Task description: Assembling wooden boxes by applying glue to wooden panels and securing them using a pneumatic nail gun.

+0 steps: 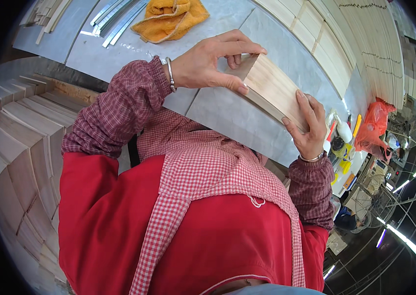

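A pale wooden box-shaped piece (pixel 274 87) with visible grain is held between my hands at the grey table (pixel 237 123). My left hand (pixel 210 61) grips its left end, fingers over the far corner and thumb along the near edge. At the opposite end, my right hand (pixel 309 123) has its thumb and fingers closed around the piece. I cannot tell whether it is solid, hollow or several boards together. Its underside is hidden, as is whether it touches the table.
An orange cloth (pixel 171 19) and metal strips (pixel 117 19) lie at the far left. Stacked wooden boards (pixel 311 37) line the far right side. A red plastic bag (pixel 374 128) and yellow-handled items (pixel 344 157) sit right. More wooden pieces (pixel 26 142) are piled at left.
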### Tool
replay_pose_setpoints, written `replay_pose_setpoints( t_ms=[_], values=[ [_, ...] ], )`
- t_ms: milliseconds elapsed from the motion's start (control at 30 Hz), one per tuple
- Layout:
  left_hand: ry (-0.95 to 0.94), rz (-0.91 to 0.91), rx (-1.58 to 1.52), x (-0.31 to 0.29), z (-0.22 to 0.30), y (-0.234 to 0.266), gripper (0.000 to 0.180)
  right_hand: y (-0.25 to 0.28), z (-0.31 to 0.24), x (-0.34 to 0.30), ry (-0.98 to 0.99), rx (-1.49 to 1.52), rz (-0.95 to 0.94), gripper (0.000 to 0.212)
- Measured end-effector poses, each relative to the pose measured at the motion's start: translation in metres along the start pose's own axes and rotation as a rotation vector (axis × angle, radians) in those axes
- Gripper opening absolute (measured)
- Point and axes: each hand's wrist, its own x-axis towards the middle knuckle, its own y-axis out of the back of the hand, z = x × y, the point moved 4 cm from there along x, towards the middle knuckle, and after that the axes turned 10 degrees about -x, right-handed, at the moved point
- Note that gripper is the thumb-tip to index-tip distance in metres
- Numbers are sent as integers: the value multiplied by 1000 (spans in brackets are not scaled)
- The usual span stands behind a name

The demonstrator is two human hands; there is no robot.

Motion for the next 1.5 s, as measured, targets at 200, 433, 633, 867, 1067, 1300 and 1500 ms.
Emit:
replay_pose_setpoints(
  t_ms=[200, 433, 633, 867, 1067, 1300, 1500],
  values=[
    [-17, 11, -77, 0, -8, -4, 69, 7, 0, -2, -19, -4, -15, 59],
    [0, 35, -122, 0, -8, -3, 66, 62, 86, -75, -563, 21, 224, 53],
    [29, 49, -118, 6, -12, -3, 72, 78, 232, -274, -1260, -352, 20, 66],
    [35, 57, -73, -1, -11, 4, 72, 61, 234, -238, -1320, -450, -107, 72],
    [58, 41, -48, -2, -9, -2, 70, 71, 208, -207, -1322, -153, -8, 51],
    [4, 74, -67, -1, -10, 0, 72, 151, 199, -236, -1430, 144, 85, 28],
    [-69, 84, -62, 1, -12, 2, 70, 163, 31, -76, -1060, 349, 168, 22]
  ],
)
